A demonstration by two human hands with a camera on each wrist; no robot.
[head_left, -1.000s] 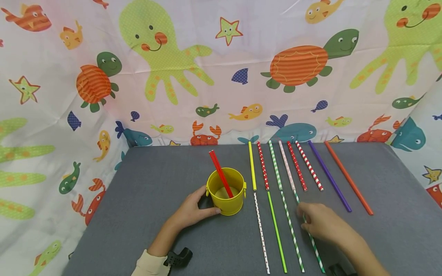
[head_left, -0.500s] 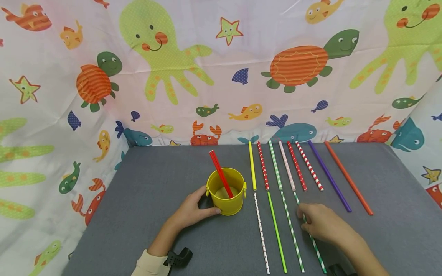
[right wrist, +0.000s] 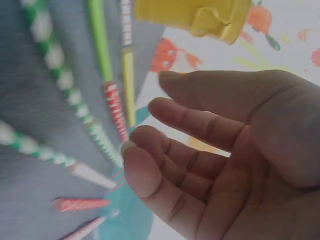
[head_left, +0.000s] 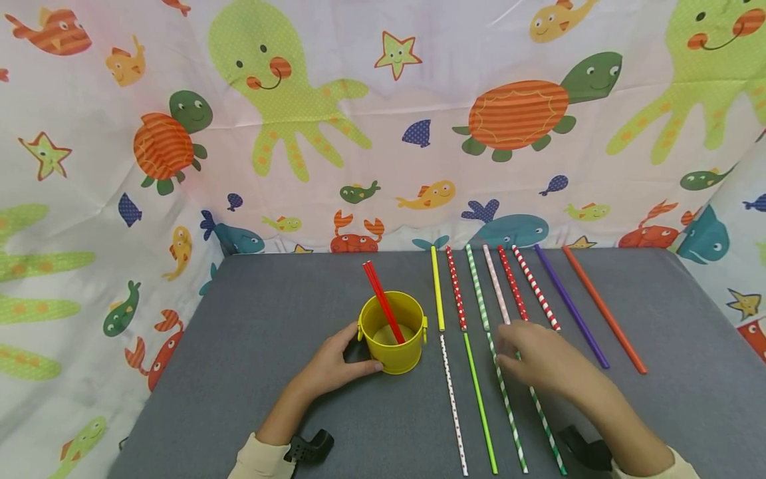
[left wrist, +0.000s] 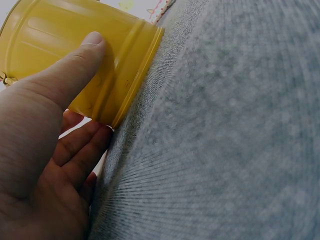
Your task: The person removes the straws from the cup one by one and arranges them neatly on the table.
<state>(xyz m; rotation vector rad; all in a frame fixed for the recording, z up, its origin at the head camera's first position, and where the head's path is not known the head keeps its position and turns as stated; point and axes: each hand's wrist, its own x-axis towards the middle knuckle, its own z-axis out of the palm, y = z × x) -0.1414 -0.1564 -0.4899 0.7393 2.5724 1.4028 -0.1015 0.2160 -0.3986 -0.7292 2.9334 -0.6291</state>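
Observation:
My left hand (head_left: 335, 362) holds a small yellow bucket (head_left: 397, 360) at its lower left, thumb across the front wall and fingers round the far side. Seen from the left wrist, the thumb (left wrist: 82, 60) lies flat on the yellow wall close above the base. Red straws (head_left: 380, 296) lean inside the bucket. Over the rows of straws hovers my right hand (head_left: 541, 356), fingers loosely bent and nothing between them in the right wrist view. It covers the upper end of the rightmost green-and-white striped straw (head_left: 547, 429) and the lower tip of a pale pink straw (head_left: 495, 283).
Several paper straws lie in two rows: yellow (head_left: 437, 286), red dotted (head_left: 455, 286) and others at the back, white dotted (head_left: 453, 406) and plain green (head_left: 480, 402) in front. Purple (head_left: 571, 306) and orange (head_left: 604, 309) straws lie at right. A sea-animal curtain (head_left: 395, 120) borders the grey table (head_left: 269, 299).
My right hand has risen from the rightmost green-and-white straw and shifted slightly back and left. That straw stays on the table. My left hand and the bucket have not moved.

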